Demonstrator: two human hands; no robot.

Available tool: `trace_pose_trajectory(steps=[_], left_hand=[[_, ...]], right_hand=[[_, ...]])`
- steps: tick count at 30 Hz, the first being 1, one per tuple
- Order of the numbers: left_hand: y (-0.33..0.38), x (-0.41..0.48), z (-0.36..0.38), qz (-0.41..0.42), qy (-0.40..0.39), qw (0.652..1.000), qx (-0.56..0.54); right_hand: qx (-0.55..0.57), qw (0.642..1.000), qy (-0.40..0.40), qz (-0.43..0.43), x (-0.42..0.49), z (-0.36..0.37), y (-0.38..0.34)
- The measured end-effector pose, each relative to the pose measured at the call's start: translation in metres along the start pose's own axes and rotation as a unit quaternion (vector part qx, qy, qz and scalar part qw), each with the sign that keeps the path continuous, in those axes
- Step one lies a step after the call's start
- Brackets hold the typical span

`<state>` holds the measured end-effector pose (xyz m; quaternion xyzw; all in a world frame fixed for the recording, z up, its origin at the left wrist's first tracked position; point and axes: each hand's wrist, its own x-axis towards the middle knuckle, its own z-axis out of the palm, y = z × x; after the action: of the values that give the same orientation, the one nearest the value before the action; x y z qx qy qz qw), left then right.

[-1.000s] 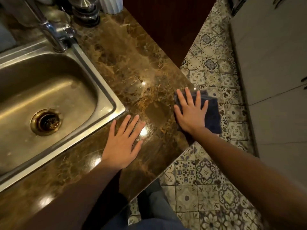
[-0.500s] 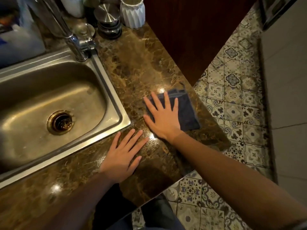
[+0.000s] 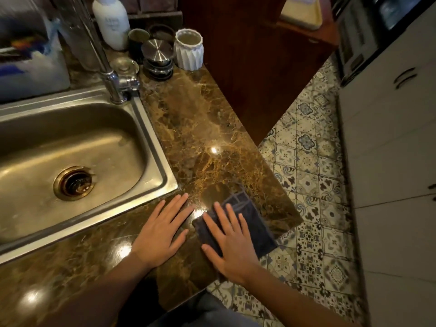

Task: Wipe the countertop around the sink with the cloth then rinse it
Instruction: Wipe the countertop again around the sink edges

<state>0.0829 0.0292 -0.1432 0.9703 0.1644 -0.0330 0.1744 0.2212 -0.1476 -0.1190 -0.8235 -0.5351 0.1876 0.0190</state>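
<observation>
A dark blue cloth (image 3: 254, 223) lies flat on the brown marble countertop (image 3: 195, 128) near its front right corner, one edge reaching the counter's edge. My right hand (image 3: 230, 246) presses down on the cloth's left part, palm flat and fingers spread. My left hand (image 3: 162, 232) rests flat on the bare counter just left of it, fingers apart, close to the corner of the steel sink (image 3: 154, 149). The faucet (image 3: 111, 76) stands at the sink's back right; no water is running.
At the back of the counter stand a white bottle (image 3: 112, 22), a white ribbed cup (image 3: 188, 50) and stacked metal lids (image 3: 157, 56). A dark wooden panel (image 3: 247, 67) borders the counter. Patterned floor tiles (image 3: 311, 185) and white cabinets (image 3: 389, 149) lie to the right.
My right hand has slid the cloth from the counter's right edge inward, then nearer to me beside my left hand. The left hand has stayed put. The view has tilted up.
</observation>
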Motion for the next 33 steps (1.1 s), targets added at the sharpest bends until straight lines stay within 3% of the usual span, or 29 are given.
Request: trace_pose_trajectory(steps=[4,10,19,23,28,33], left_hand=[[-0.006,0.015,-0.012,-0.107,0.082,0.991,0.011],[-0.007,0.057,-0.011,-0.264,0.057,0.962,0.043],[-0.003,0.061,-0.007,-0.286,0.081,0.954,0.048],[-0.004,0.061,-0.009,-0.292,0.074,0.953,0.039],[-0.003,0.061,-0.007,-0.297,0.073,0.951,0.034],[-0.001,0.062,-0.012,-0.309,0.074,0.947,0.040]], right_hand=[[-0.047,0.998,0.029,0.033,0.011,0.004,0.008],[-0.051,0.996,0.069,-0.022,0.093,-0.016,0.025],[-0.039,0.996,0.064,-0.053,0.331,-0.081,0.015],[-0.054,0.996,0.058,-0.042,0.393,-0.095,0.001],[-0.077,0.990,0.058,-0.105,0.375,-0.090,0.004],[-0.091,0.966,0.024,-0.241,0.270,-0.070,0.027]])
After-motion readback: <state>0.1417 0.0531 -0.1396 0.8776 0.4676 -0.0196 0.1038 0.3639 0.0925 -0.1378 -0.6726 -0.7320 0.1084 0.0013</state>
